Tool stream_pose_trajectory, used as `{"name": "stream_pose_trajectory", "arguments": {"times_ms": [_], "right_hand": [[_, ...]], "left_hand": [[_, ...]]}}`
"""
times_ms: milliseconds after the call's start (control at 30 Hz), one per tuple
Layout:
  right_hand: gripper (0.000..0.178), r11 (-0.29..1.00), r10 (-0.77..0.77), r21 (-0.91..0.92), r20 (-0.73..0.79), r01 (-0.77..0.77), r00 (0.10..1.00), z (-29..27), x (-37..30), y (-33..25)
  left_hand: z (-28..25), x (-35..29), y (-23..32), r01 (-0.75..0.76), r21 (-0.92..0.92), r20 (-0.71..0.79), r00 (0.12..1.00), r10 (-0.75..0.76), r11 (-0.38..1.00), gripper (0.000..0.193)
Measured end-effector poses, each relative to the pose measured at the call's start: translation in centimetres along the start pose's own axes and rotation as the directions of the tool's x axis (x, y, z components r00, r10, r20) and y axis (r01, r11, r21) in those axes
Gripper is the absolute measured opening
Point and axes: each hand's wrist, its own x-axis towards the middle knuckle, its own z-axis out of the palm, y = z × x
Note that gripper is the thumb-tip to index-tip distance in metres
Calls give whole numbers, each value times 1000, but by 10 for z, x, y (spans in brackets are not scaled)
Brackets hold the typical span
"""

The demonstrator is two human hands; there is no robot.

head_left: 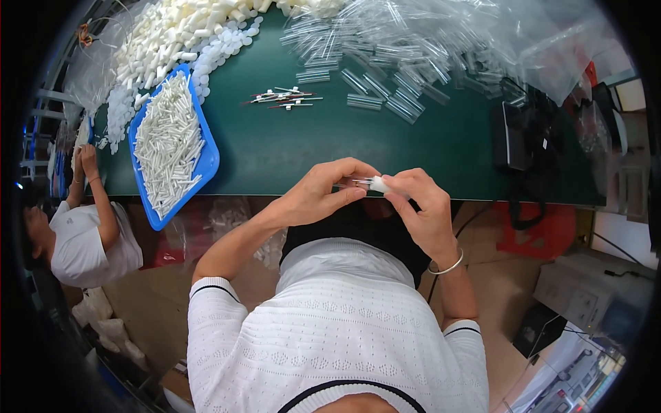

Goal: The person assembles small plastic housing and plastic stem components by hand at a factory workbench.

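Close to the front edge of the table, both my hands meet over one small piece of work. My left hand [323,187] pinches a clear tube [346,183], which has something thin and reddish inside. Between the fingertips of my right hand [423,202] is a white plug [377,184], set against the tube's right end; how deep it sits I cannot tell. Beyond my hands lie several thin rods with white and red parts [288,98]. Farther right, loose clear tubes [396,93] are scattered over the green table [275,155].
A blue tray [211,162] of short white tubes [167,148] overhangs the table edge at left. White plugs [172,34] and translucent caps [222,51] are heaped behind it. Clear plastic bags [544,41] and a black box [508,138] occupy the right. A co-worker [89,237] works at far left.
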Motion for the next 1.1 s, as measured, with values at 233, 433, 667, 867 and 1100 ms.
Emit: {"name": "stream_pose_trajectory", "arguments": {"times_ms": [233, 433, 667, 867, 1100], "right_hand": [[34, 953, -242, -151, 138, 262, 960, 3, 7, -17], [19, 828, 205, 423, 382, -368, 901, 1, -11, -11], [10, 721, 226, 509, 470, -471, 853, 7, -20, -11], [12, 737, 286, 381, 573, -558, 768, 9, -33, -4], [16, 512, 591, 687, 155, -516, 792, 38, -102, 21]], "left_hand": [[7, -23, 6, 34, 246, -19, 999, -30, 969, 28], [15, -37, 11, 96, 62, 61, 993, -100, 993, 23], [28, -50, -10, 70, 107, 33, 997, -74, 992, 26], [48, -56, -15, -44, 402, -28, 998, 60, 915, 18], [63, -34, -51, 374, -424, 61, 920, -386, 825, 20]]}}
